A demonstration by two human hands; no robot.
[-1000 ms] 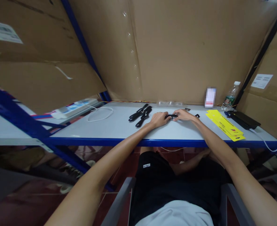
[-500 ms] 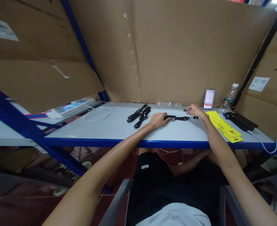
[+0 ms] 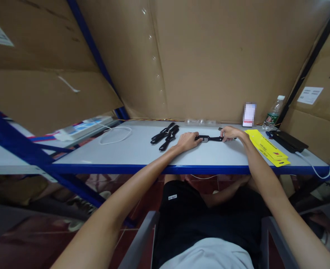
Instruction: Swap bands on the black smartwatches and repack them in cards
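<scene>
A black tool with a grey metal middle [image 3: 205,139] lies across the white table [image 3: 125,155]. My left hand [image 3: 189,141] is closed round its left end. At the tool's right end is my right hand [image 3: 230,133], its fingers pinched together at the tip. Whether a small part sits between those fingers is too small to tell. Left of my left hand lie several more black tools [image 3: 169,137], close together. A small dark piece [image 3: 220,129] shows just behind my right fingertips.
Yellow cards [image 3: 267,148] and a black case [image 3: 289,142] with a white cable lie at the right. Behind them stand a phone [image 3: 248,115] and a bottle [image 3: 272,115]. A power strip [image 3: 83,129] and looped white cable [image 3: 115,136] are at the left. Cardboard [image 3: 204,67] walls the back.
My right hand has moved left and down from beside the small dark piece to the tool's right end. My left hand stays on the tool. The view has shifted slightly.
</scene>
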